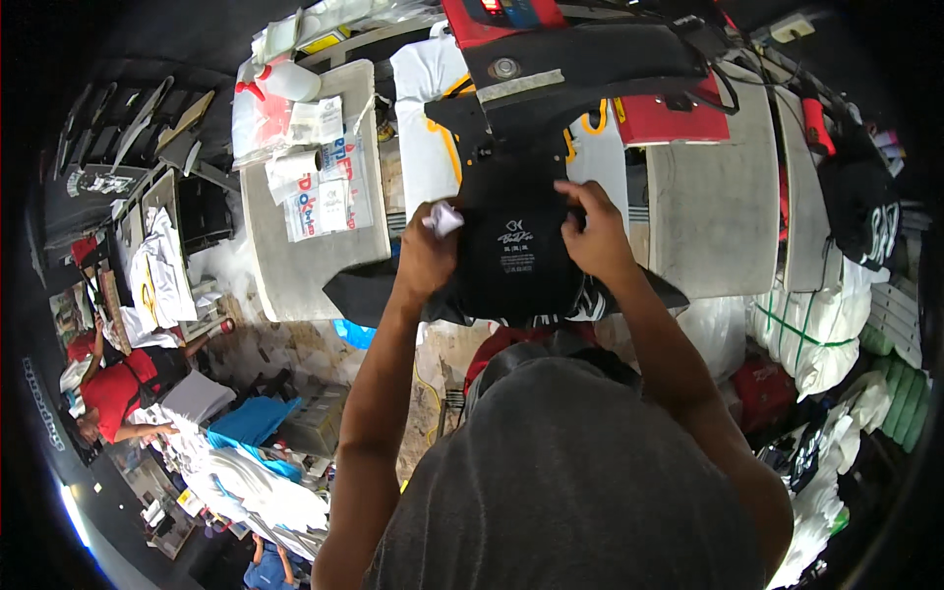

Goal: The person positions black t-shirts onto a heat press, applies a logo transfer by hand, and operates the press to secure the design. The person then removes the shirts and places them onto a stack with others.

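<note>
The black fabric garment (511,187), with white printing near its middle, lay spread in front of you, its 2 pointed black ends reaching outward to left and right below your hands. Your left hand (430,251), at its left edge, was closed around 1 crumpled pale wad (444,219). Your right hand (598,234), at its right edge, was partly curled, with the index finger extended toward the cloth; whether it had hold of any fabric, you could not tell from this view.

Beyond and partly beneath the black garment lay a white fabric garment with yellow-gold trim (418,162). Above both extended a broad black machine arm with 1 round knob (610,61). To its right sat a flat red box (674,123), near a long grey board (713,221). On your left, a matching grey board (264,231) bore a clear plastic bag with red and blue print (366,187) and, toward the far end, a white spray bottle with a red nozzle (293,82). At far left, 1 co-worker in a red shirt (116,395) leaned over pale cloth.
</note>
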{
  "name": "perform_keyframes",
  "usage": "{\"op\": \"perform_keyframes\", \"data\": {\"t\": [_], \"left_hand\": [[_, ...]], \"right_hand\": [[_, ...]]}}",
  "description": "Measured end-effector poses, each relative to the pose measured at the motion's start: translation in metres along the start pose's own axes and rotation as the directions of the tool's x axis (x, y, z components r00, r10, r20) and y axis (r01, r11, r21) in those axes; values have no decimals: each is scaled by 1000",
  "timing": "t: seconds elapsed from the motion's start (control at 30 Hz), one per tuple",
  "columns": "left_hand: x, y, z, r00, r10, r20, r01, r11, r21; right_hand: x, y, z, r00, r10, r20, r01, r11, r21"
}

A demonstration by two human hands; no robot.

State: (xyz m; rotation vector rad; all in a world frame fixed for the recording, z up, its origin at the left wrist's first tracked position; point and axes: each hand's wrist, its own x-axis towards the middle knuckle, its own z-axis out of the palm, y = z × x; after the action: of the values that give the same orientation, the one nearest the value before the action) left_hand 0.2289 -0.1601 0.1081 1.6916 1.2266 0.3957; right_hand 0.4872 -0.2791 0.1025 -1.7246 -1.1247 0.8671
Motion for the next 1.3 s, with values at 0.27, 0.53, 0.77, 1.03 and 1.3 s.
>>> {"op": "perform_keyframes", "data": {"t": [0.27,0.53,0.77,1.03,1.3], "left_hand": [[-198,-39,15,826,527,201,-562,797,220],[-296,-1,-31,671,-344,657,172,934,314],[-385,-10,-36,719,-302,626,171,950,262],[-376,-66,2,649,-232,724,-60,934,353],[-281,67,57,713,46,700,-351,887,299]], "right_hand": [[-182,-18,-20,922,67,381,97,914,-393],[-303,-81,-79,799,358,482,-236,926,-296],[-452,-55,-101,612,616,495,-406,782,-472],[-523,-3,-126,759,644,94,-431,606,-669],[-525,10,-235,494,3,-869,-532,792,-300]]}}
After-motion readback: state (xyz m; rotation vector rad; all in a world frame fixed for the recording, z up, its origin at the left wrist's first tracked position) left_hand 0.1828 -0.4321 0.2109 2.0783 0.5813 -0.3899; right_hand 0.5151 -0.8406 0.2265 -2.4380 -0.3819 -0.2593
